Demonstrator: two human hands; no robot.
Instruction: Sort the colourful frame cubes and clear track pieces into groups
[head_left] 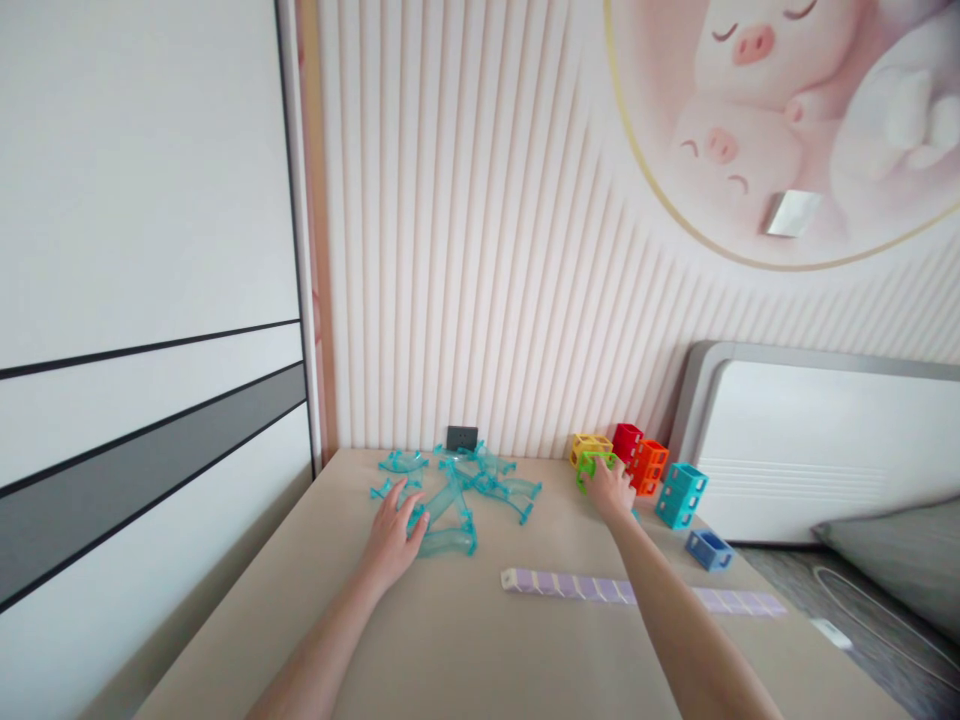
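At the left, my left hand (395, 535) has its fingers spread over the near left edge of several clear teal curved track pieces (450, 498). Nothing shows clasped in it. My right hand (609, 487) reaches to the back right, its fingers on a green block (594, 462), which they partly cover. A yellow block (591, 446) stands right behind the green one. Red blocks (627, 441) and orange blocks (649, 467) are just right of my right hand, with a teal block stack (682, 495) farther right.
A blue block (709, 550) lies near the right edge of the table (465, 640). One long lilac strip (574, 586) runs across the table, passing under my right forearm. A black socket (462, 438) is on the ribbed wall. The headboard (825, 450) stands at the right.
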